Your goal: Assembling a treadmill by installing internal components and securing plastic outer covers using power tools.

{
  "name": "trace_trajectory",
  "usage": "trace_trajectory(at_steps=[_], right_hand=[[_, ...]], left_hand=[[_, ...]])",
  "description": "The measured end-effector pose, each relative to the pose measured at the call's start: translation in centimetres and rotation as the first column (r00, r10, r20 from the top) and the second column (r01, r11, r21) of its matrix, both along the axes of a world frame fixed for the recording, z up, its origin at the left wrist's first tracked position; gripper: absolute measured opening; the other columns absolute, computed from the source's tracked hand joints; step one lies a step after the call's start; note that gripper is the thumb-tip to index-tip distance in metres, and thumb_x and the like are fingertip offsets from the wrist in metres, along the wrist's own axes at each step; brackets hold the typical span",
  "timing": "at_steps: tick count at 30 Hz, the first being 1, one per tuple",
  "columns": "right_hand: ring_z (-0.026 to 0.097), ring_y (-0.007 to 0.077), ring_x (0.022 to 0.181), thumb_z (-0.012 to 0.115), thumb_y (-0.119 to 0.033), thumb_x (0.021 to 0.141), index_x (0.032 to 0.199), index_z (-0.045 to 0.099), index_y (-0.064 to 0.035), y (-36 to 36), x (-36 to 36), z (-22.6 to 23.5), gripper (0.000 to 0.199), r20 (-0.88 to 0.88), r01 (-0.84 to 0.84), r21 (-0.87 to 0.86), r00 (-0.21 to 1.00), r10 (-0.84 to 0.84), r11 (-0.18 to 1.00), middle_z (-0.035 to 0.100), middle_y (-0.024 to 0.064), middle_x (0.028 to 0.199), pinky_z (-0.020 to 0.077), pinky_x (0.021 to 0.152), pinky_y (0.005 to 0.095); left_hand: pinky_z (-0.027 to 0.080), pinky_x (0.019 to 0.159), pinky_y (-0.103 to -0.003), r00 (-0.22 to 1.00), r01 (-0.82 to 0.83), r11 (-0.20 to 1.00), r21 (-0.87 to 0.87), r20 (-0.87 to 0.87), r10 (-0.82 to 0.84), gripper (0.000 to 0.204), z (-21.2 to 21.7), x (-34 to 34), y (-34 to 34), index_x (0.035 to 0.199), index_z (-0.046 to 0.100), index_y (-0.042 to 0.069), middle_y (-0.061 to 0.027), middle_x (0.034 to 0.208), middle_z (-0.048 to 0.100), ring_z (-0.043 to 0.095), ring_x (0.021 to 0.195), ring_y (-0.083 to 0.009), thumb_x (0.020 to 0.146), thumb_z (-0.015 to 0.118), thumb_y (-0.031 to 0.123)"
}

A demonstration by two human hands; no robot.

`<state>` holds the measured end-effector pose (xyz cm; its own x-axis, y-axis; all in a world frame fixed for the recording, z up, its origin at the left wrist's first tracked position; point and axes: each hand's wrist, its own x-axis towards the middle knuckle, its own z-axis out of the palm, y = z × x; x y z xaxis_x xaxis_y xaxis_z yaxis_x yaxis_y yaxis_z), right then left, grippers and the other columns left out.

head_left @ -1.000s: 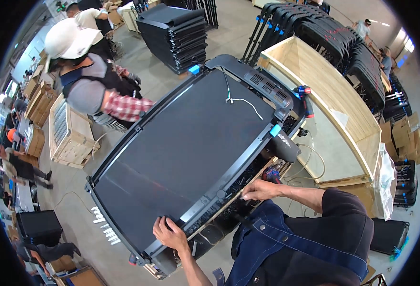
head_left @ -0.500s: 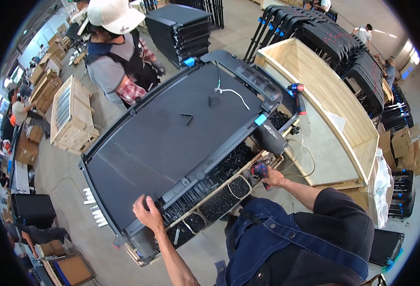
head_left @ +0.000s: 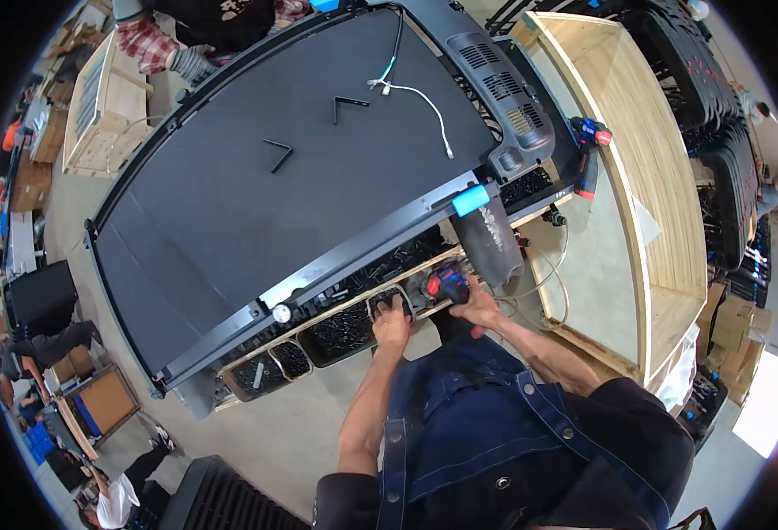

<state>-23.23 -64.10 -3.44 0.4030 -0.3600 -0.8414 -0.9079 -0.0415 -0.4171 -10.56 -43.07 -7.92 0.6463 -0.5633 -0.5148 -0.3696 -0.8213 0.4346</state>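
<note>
My left hand reaches down into a small bin of black hardware, its fingers curled and the tips hidden among the pieces. In my right hand is a red and black cordless drill, held low beside that bin. Both hands are at the near side of a treadmill base with a wide black belt. Two black L-shaped pieces lie apart on the belt. White and green wires come from the motor cover at the far right end.
More bins of black parts line the near side. A second cordless tool rests at the right beside an open wooden crate. Across the belt stands a co-worker with a gloved hand at the far rail. A cable loops at right.
My left hand has left the treadmill's near-left edge and come right into the hardware bin. My right hand keeps hold of the drill. The head view has shifted, bringing the treadmill closer.
</note>
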Motion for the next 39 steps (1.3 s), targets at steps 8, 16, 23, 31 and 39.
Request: trace_trajectory(at_steps=[8,16,23,31,39], right_hand=[[0.064,0.0133,0.087,0.088,-0.023,0.077,0.126,0.054,-0.0053,-8.9,-1.2,17.3,0.061,0.187,-0.397,0.626,0.912,0.365,0.672,0.066,0.0051,0.090,0.0536,0.084,0.0341],[0.067,0.0277,0.084,0.083,-0.031,0.080,0.110,0.064,0.0022,-6.7,-0.3,13.6,0.048,0.412,-0.524,0.174,0.807,0.422,0.833,0.071,0.0155,0.092,0.0537,0.084,0.0409],[0.067,0.0255,0.088,0.083,-0.023,0.078,0.116,0.064,0.0017,-5.9,0.5,14.7,0.048,0.388,-0.530,0.034,0.788,0.477,0.847,0.071,0.0152,0.099,0.0541,0.087,0.0379],[0.064,0.0144,0.090,0.082,-0.010,0.075,0.109,0.065,-0.0007,-6.0,3.4,18.7,0.039,0.593,-0.468,0.226,0.762,0.261,0.854,0.071,0.0062,0.103,0.0539,0.086,0.0320],[0.068,0.0122,0.093,0.080,-0.005,0.076,0.131,0.054,-0.0021,-5.5,4.5,21.1,0.061,0.571,-0.379,0.404,0.816,0.094,0.833,0.074,0.0054,0.099,0.0559,0.083,0.0296]], left_hand=[[0.059,0.075,-0.048,0.990,0.124,0.983,0.136,0.052,-0.132,0.021,-3.9,-0.8,-0.2,0.105,0.063,0.010,-0.0215,0.100,0.067,0.069,0.094,-0.0399,0.084,0.064,0.011],[0.057,0.080,-0.048,0.981,-0.192,0.974,-0.122,-0.038,0.188,0.022,-3.2,-0.8,1.2,0.104,0.065,0.007,-0.0208,0.092,0.071,0.070,0.087,-0.0405,0.083,0.064,0.014],[0.057,0.075,-0.030,0.506,-0.846,0.473,-0.244,-0.645,0.572,0.021,-0.9,-0.9,3.0,0.106,0.070,-0.004,-0.0064,0.087,0.071,0.068,0.076,-0.0148,0.090,0.071,0.010],[0.060,0.078,-0.031,0.132,-0.989,0.066,-0.134,-0.991,-0.033,0.026,11.7,-0.8,0.9,0.118,0.061,-0.002,-0.0111,0.099,0.070,0.070,0.087,-0.0206,0.100,0.066,0.016],[0.060,0.080,-0.033,0.169,-0.985,0.023,-0.174,-0.977,-0.130,0.024,16.4,0.4,0.8,0.115,0.062,-0.001,-0.0128,0.096,0.071,0.072,0.087,-0.0232,0.102,0.063,0.019]])
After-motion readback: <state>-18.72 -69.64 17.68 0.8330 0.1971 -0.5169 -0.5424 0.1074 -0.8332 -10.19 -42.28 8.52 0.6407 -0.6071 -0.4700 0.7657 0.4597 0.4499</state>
